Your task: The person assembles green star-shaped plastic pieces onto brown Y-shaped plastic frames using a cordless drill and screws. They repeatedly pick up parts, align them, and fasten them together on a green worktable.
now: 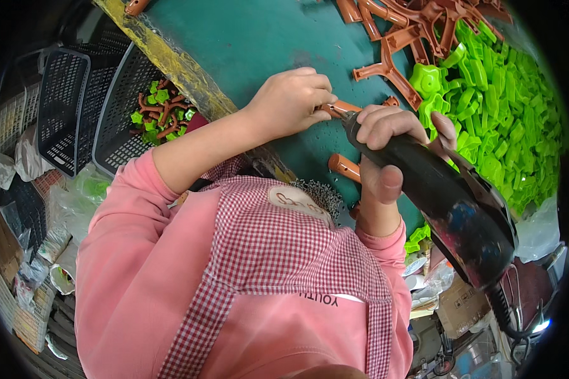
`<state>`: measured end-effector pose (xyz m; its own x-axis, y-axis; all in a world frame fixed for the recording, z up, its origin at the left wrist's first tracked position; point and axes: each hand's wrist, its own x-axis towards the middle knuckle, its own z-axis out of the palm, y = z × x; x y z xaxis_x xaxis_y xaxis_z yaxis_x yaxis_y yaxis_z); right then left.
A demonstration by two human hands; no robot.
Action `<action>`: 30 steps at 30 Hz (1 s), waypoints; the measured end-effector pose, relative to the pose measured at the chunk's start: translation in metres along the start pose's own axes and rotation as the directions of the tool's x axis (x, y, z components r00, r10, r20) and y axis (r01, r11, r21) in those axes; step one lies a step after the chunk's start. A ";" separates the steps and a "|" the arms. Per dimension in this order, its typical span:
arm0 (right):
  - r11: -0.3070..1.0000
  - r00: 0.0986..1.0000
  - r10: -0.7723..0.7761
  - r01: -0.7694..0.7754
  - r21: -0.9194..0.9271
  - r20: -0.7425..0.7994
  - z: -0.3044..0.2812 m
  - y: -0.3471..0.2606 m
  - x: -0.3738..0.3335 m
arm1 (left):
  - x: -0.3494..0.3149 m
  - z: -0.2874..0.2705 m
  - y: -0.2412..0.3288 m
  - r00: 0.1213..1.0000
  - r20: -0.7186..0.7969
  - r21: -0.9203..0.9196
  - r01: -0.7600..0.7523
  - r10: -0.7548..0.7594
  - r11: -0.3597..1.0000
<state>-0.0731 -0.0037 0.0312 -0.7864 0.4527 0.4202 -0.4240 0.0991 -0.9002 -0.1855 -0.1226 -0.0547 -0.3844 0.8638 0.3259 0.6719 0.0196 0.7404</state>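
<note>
My right hand (385, 142) is wrapped round a black electric screwdriver (433, 189), whose cord runs off at the lower right. The screwdriver's tip points left into a brown plastic piece (340, 108). My left hand (292, 101) pinches that piece from its other side, over the green tabletop (253, 44); much of the piece is hidden by fingers and tool. Just below the tip lies another brown tube-shaped part (344, 167). A heap of small metal screws (322, 197) sits close to the apron, at the table's near edge.
Bright green plastic parts (506, 120) are heaped on the right. Brown forked parts (398, 54) pile up at the far right. On the left, below the worn yellow table edge (177, 60), stands a grey basket (117, 120) with joined brown and green pieces (161, 107).
</note>
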 end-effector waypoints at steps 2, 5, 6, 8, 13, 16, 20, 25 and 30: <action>0.991 1.000 -0.011 0.012 0.137 -0.005 0.000 0.014 0.000 | -0.001 0.001 0.001 1.000 0.006 -0.024 0.022 -0.021 0.999; 0.980 0.998 -0.057 0.060 0.191 -0.019 0.000 0.027 -0.003 | -0.002 0.004 0.002 0.999 0.002 -0.045 0.044 -0.044 0.998; 0.978 0.997 -0.061 0.049 0.205 0.051 -0.004 0.030 0.000 | -0.002 0.004 0.001 0.999 0.002 -0.046 0.045 -0.045 0.998; 0.978 0.979 -0.083 0.044 0.203 0.186 -0.011 0.033 0.005 | -0.002 0.003 0.000 0.999 0.004 -0.032 0.035 -0.035 0.999; 0.932 0.998 0.056 -0.064 0.357 0.033 -0.012 0.027 0.003 | 0.001 0.003 -0.001 1.000 -0.004 -0.083 0.008 -0.008 0.997; 0.985 0.985 0.030 0.000 0.174 -0.167 -0.044 -0.012 -0.034 | -0.002 -0.003 -0.002 1.000 -0.010 0.040 0.017 -0.017 0.999; 0.923 0.761 -0.236 -0.018 -0.384 -0.604 -0.119 -0.079 -0.112 | 0.009 -0.006 0.028 0.984 -0.068 0.118 -0.154 0.163 0.981; 0.791 0.562 -0.380 -0.214 -0.573 -0.735 -0.154 -0.089 -0.165 | 0.002 0.067 0.095 0.851 0.399 -0.001 -0.372 0.341 0.928; 0.075 0.298 -0.940 -0.302 -0.950 -0.169 -0.159 -0.106 -0.177 | 0.012 0.081 0.084 0.832 0.426 0.056 -0.417 0.356 0.907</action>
<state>0.1821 0.0464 0.0339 0.2402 0.1912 0.9517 0.6324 0.7130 -0.3029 -0.0828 -0.0698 -0.0359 0.1894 0.9400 0.2838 0.8053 -0.3141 0.5028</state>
